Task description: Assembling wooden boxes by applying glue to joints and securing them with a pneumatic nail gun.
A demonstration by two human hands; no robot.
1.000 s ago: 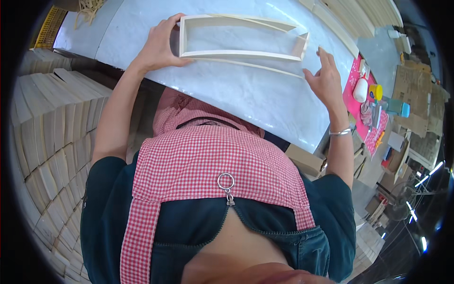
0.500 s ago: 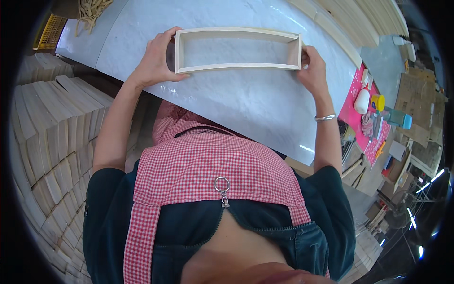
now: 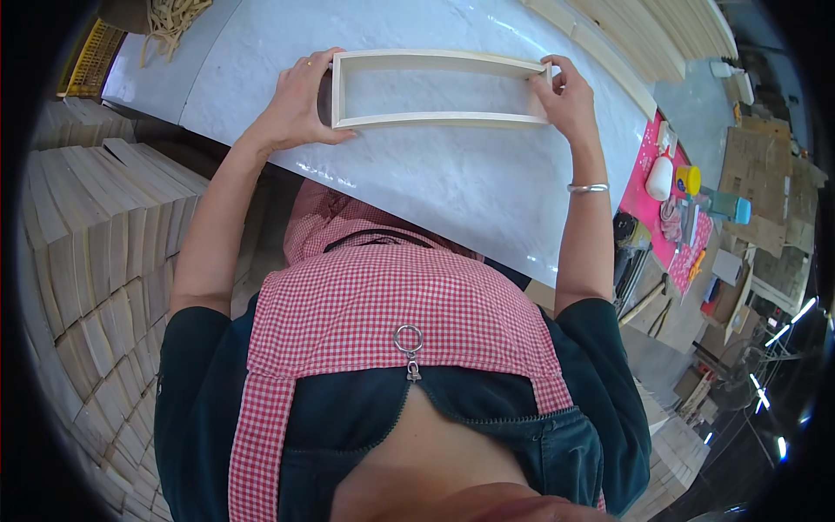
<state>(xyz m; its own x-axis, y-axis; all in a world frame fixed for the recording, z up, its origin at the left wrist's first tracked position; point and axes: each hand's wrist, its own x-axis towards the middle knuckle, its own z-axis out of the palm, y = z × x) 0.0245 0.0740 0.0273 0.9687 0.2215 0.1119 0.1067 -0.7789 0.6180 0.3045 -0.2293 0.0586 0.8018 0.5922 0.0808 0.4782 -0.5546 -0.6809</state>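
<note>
A long, narrow wooden frame of pale wood lies crosswise in front of me, and the tabletop shows through its middle. My left hand grips the frame's left end, thumb at the near corner and fingers at the far one. At the opposite end, my right hand pinches the short right side, with the thumb inside the frame and fingers on the outer face. Part of that right end is hidden behind the fingers.
The white marbled table slants under the frame. Stacked wooden boards rise on the left. Long pale strips lie at the far right. A pink mat holds a white bottle and yellow jar. Rubber bands hang far left.
My right hand has shifted its hold from outside the right end to a pinch over that side, thumb now inside. The frame has moved slightly right at its left end.
</note>
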